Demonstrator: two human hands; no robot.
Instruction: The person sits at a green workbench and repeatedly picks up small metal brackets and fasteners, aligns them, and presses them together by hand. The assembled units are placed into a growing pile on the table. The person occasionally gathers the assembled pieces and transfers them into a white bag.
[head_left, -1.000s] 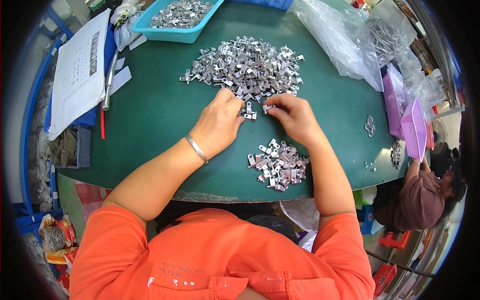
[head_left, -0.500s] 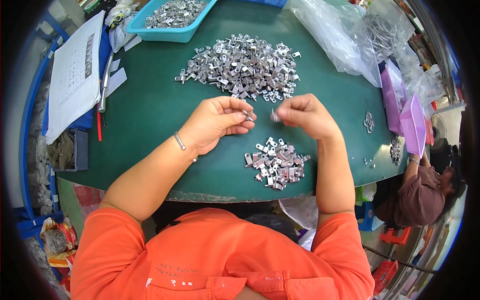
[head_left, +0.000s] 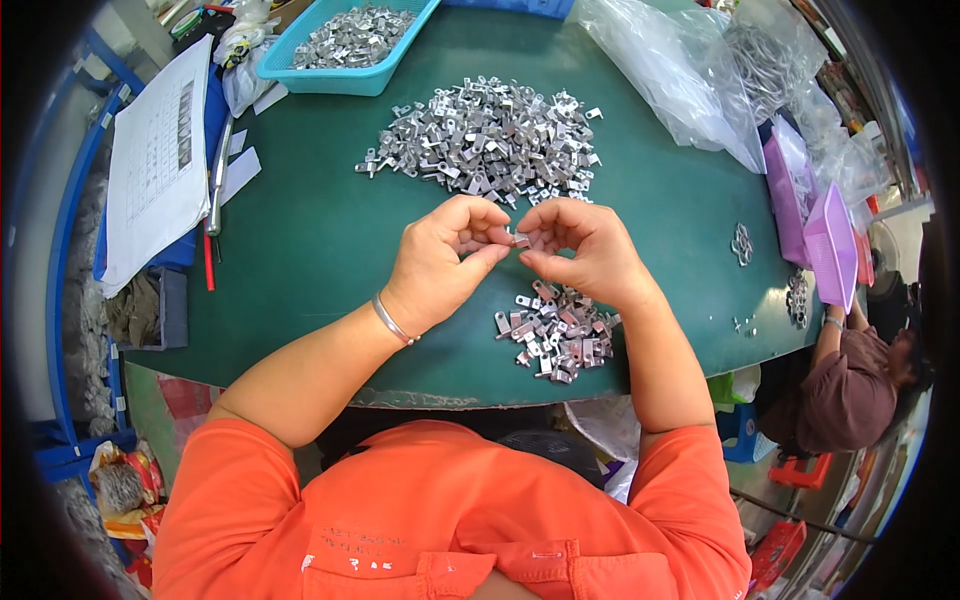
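Note:
Over the green table (head_left: pixel 300 270) my two hands meet fingertip to fingertip. Between them is a small silver metal bracket (head_left: pixel 520 240), partly covered by the fingers. My left hand (head_left: pixel 445 255) is closed in a pinch at the bracket's left side. From the right, my right hand (head_left: pixel 588 248) pinches the same piece. Whether a second small part sits inside the fingers cannot be made out. Beyond the hands lies a large heap of similar brackets (head_left: pixel 490 135). A smaller pile of brackets (head_left: pixel 560 335) lies nearer to me, just below my right hand.
A blue basket (head_left: pixel 335 82) of brackets stands at the far left. Printed sheets (head_left: pixel 160 165) and a silver-handled tool (head_left: pixel 219 180) lie at the left edge. Clear plastic bags (head_left: pixel 670 75), purple baskets (head_left: pixel 829 245) and metal rings (head_left: pixel 741 245) are on the right, where another person (head_left: pixel 845 390) sits.
My right hand has moved left and its fingers now meet those of my left hand. The bracket it held apart is now between both hands.

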